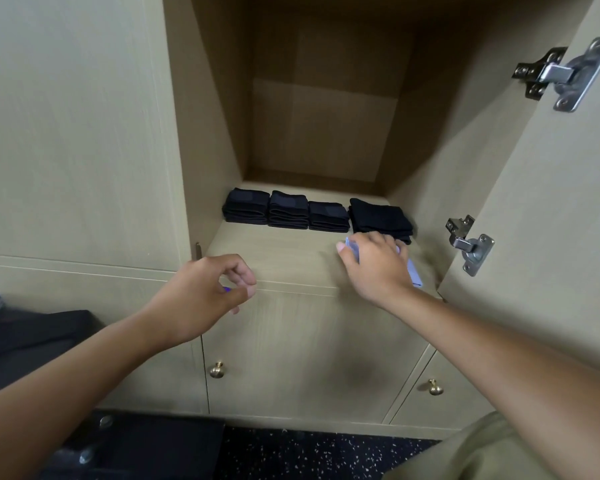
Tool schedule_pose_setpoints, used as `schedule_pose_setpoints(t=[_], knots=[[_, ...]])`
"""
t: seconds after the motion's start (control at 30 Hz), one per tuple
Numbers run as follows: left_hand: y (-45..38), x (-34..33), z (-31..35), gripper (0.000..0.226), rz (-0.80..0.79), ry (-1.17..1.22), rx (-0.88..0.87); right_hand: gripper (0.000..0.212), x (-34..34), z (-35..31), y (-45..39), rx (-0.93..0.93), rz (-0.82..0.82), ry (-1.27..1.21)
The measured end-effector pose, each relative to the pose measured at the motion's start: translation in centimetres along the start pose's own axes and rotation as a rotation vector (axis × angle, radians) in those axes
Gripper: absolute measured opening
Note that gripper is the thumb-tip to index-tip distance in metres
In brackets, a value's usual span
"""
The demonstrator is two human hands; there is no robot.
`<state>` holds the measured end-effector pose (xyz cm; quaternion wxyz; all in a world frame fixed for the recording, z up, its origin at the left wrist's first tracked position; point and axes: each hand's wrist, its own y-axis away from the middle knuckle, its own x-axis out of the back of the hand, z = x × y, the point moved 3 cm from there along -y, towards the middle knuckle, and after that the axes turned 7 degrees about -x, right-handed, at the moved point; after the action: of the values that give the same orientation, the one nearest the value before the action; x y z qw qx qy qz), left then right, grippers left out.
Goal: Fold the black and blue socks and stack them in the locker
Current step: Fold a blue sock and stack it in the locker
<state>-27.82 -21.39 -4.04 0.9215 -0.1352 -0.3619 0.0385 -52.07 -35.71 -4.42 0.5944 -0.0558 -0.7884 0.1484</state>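
Locker [291, 265] is open, with four stacks of black socks [317, 214] lined up along the back of the shelf. My right hand [376, 263] presses the folded blue sock [415, 273] down just in front of the rightmost stack, fingers curled over it. My left hand [205, 292] hovers at the shelf's front edge, loosely curled, holding nothing.

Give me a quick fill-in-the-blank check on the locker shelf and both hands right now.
1. The stacks of black socks lined up on the locker shelf number ____.
2. The right hand grips a folded ____ sock in front of the rightmost stack.
3. The left hand hovers by the shelf's ____ edge.
4. The locker door stands ____.

Missing words: four; blue; front; open
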Motion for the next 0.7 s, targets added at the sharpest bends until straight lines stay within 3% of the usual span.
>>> schedule_pose_setpoints(t=[0.1,0.2,0.53,0.7], knots=[[0.1,0.4,-0.2,0.008,-0.020,-0.033,-0.005,0.026,1.0,-1.6,0.5,0.084,0.052,-0.165],[0.4,1.1,-0.6,0.007,-0.053,-0.109,-0.009,0.015,1.7,-3.3,1.5,0.158,-0.024,-0.282],[2.2,4.9,-2.8,0.009,-0.144,-0.274,0.058,0.011,0.7,-9.9,4.2,0.463,-0.293,-0.318],[4.0,8.3,-3.9,0.013,-0.089,-0.301,0.151,0.012,-0.3,-13.5,5.3,0.582,-0.418,-0.301]])
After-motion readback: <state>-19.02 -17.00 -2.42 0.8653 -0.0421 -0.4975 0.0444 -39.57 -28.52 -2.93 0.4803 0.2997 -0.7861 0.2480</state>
